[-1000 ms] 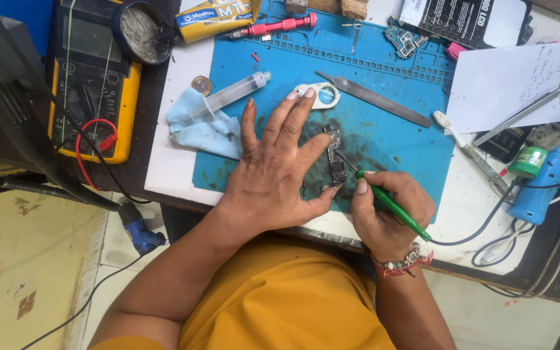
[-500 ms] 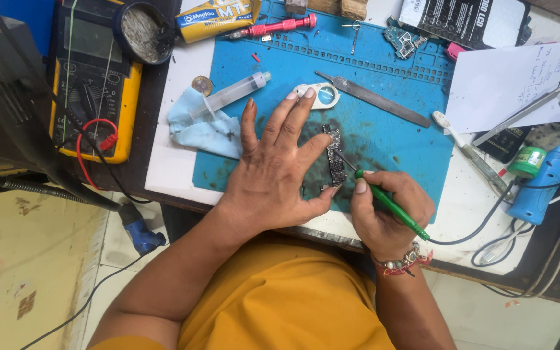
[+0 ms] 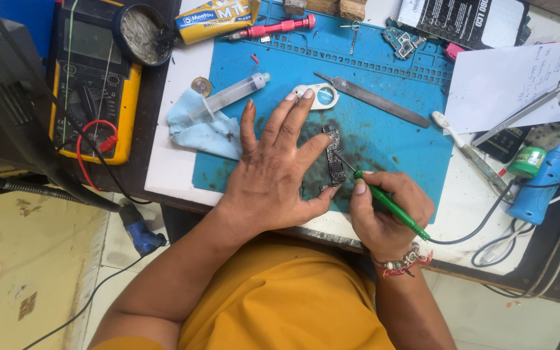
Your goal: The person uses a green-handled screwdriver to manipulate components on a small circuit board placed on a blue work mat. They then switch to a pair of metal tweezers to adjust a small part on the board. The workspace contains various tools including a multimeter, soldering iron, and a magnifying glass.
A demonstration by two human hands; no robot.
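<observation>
Clearly thin, stiff and fragile, the narrow circuit board on the blue mat suits edge pinning, as the flat, spread left hand does while the right hand grips a green soldering iron.

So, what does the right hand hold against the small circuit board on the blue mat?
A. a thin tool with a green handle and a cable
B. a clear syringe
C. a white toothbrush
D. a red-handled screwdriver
A: the right hand grips a green-handled tool with a dark cable at its rear, its metal tip touching the circuit board, which the left hand steadies on the blue mat.
</observation>
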